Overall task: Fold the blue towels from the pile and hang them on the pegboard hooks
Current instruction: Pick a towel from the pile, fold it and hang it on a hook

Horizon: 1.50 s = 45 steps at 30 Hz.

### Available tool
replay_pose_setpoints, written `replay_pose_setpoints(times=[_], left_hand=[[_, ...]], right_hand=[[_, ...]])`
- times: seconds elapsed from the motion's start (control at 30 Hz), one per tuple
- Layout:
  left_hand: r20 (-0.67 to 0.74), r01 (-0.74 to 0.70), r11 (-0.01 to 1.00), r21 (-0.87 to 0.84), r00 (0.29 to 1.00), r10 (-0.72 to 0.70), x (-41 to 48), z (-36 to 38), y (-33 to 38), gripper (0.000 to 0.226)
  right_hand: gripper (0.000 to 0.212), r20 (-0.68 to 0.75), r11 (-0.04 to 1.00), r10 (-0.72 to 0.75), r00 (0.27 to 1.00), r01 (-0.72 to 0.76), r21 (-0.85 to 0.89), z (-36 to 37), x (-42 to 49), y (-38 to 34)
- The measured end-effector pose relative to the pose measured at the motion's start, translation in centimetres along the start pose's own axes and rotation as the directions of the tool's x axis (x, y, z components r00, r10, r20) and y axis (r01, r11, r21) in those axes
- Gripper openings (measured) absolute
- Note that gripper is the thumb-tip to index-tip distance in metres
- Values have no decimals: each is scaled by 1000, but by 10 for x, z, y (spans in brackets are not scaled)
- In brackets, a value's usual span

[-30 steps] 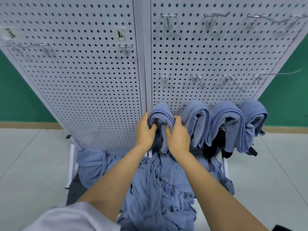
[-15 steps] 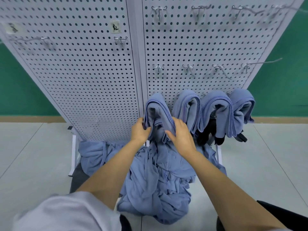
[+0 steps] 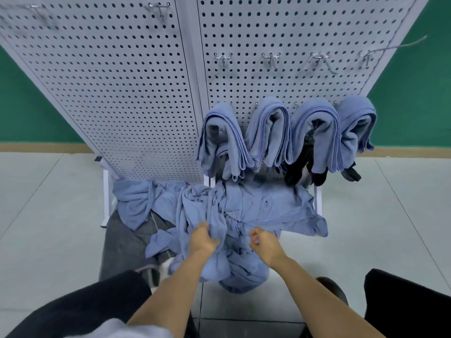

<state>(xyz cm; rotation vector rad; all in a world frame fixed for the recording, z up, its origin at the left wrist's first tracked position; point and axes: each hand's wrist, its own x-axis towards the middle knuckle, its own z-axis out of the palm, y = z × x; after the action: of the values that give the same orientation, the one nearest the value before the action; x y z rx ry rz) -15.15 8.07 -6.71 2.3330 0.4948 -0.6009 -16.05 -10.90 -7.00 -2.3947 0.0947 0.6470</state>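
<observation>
green wall and pale tiled floor behind a white pegboard [image 3: 136, 93]. four folded blue towels [image 3: 268, 132] hang side by side on the right panel's lower hook row. each is draped over its hook with cloth falling on both sides, which is probably why they sit without slipping. empty hooks [image 3: 271, 61] in the row above look like the next free slots. dark items [image 3: 300, 167] hang under the towels toward the right, can't tell what they are.

pile [image 3: 256, 206] of loose blue towels lies at the board's foot by its white frame [image 3: 105, 198], partly over grey fabric [image 3: 122, 240]. left hand [image 3: 203, 240] grips a bunched fold at the pile's near side, fingers curled into the cloth. right hand [image 3: 264, 242] is just beside it over the pile, fingers curled. can't tell if it pinches an edge or holds nothing.

step in hand, as a guess: pulling one towel out of the pile. hands sit close together, likely to find one edge and separate a single towel from the tangle. risk: dragging two at once.
</observation>
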Motion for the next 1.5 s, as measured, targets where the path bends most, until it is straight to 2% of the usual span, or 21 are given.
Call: replay_pose_setpoints(times=[0.2,0.27,0.33,0.37,0.4,0.53,0.6,0.7,0.77,0.83,0.93,1.0,1.07,1.1,1.17,1.23,1.27,1.33,1.4,1.43,1.5], left_hand=[[-23,30,999,18,999,-30,25,25,-14,59],[-15,27,999,38,1000,-27,34,30,-16,49],[-20,-7,999,51,1000,8,39,31,-18,16],[-25,-25,999,45,999,26,43,32,-20,16],[-39,-28,999,37,999,30,43,32,-22,29],[-77,-94,996,-9,993,93,41,17,-24,45],[-61,-134,987,-87,990,129,34,3,-15,45],[-7,-137,938,-319,990,142,14,-21,7,34],[51,-140,911,-387,984,172,-5,-41,27,23],[111,-173,902,-396,966,234,-25,-62,49,8],[117,-299,890,-345,927,356,-60,-98,82,12],[151,-376,844,-381,876,458,-86,-121,104,11],[204,-462,842,-277,828,522,-107,-142,123,28],[226,-513,846,-145,815,533,-117,-151,132,38],[230,-549,824,138,827,513,-135,-162,143,39],[209,-537,825,177,839,502,-151,-166,149,49],[218,-525,849,66,838,501,-155,-164,150,45],[223,-432,833,-344,825,520,-158,-158,149,26],[233,-236,675,-699,817,527,-161,-152,151,22],[231,-191,609,-770,806,545,-163,-151,154,22],[223,-255,583,-772,750,623,-166,-146,159,25]], right_hand=[[31,73,995,17,997,-24,101,21,46,-34],[36,104,988,27,994,-42,148,29,63,-47],[42,171,975,42,984,-78,209,37,76,-58],[42,204,967,59,977,-107,232,40,82,-62],[39,221,963,85,972,-136,231,43,86,-64],[14,111,966,123,986,-145,214,35,91,-66],[23,76,950,128,989,-145,276,20,81,-69],[24,74,922,103,992,-123,366,-14,58,-79],[22,62,889,101,993,-118,443,-38,36,-88],[22,34,844,93,995,-97,527,-62,11,-99],[20,-33,796,68,997,-34,605,-102,-32,-116],[18,-76,764,43,996,16,645,-131,-60,-126],[18,-139,735,8,990,88,672,-159,-85,-136],[18,-178,716,-8,984,130,685,-172,-98,-140],[17,-260,672,-29,965,212,710,-197,-121,-146],[15,-332,629,-43,942,284,724,-216,-141,-147],[13,-360,612,-49,932,313,726,-222,-148,-144],[13,-399,579,-49,916,351,736,-229,-156,-134],[15,-423,553,-43,905,374,745,-232,-158,-124],[15,-434,546,-43,900,385,744,-233,-158,-122],[15,-460,520,-50,887,416,746,-236,-158,-123]])
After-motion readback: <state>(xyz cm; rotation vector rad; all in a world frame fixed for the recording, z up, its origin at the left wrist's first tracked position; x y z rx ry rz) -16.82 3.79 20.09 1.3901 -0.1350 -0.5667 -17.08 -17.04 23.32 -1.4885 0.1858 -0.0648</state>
